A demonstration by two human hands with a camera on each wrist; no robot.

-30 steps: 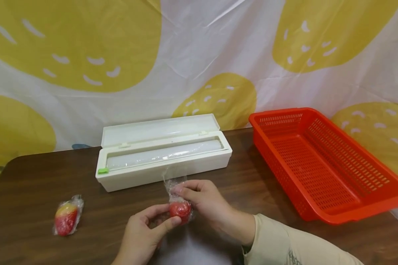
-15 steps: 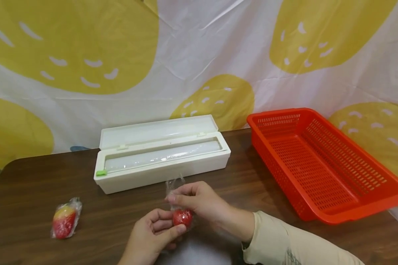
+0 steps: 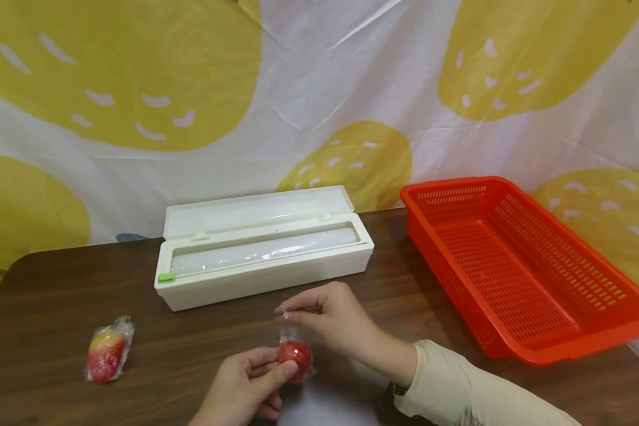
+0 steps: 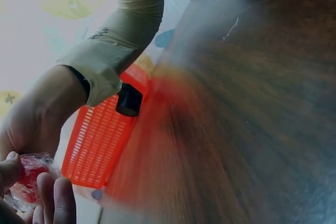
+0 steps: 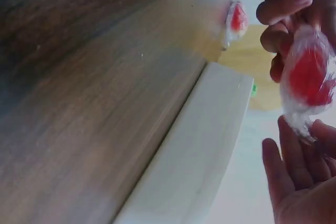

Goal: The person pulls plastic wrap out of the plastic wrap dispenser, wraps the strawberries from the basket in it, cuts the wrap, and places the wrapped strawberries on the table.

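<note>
Small and round, a red fruit wrapped in cling film is between both hands above the table. My left hand holds the fruit between thumb and fingers from the left. At the top, my right hand pinches the gathered end of the film between thumb and forefinger, its other fingers extended in the right wrist view. That view also shows the film twisted to a narrow neck beside the wrapped red fruit. In the left wrist view, fingers partly hide the fruit.
A white cling film box with its lid up and a green slider stands behind the hands. To the right is a red plastic basket. A wrapped yellow-and-red fruit lies on the left of the wooden table. A patterned cloth hangs behind.
My left hand and the fruit have moved slightly down and to the right. The right hand has risen a little relative to the fruit, and the loose film above its fingertips no longer shows.
</note>
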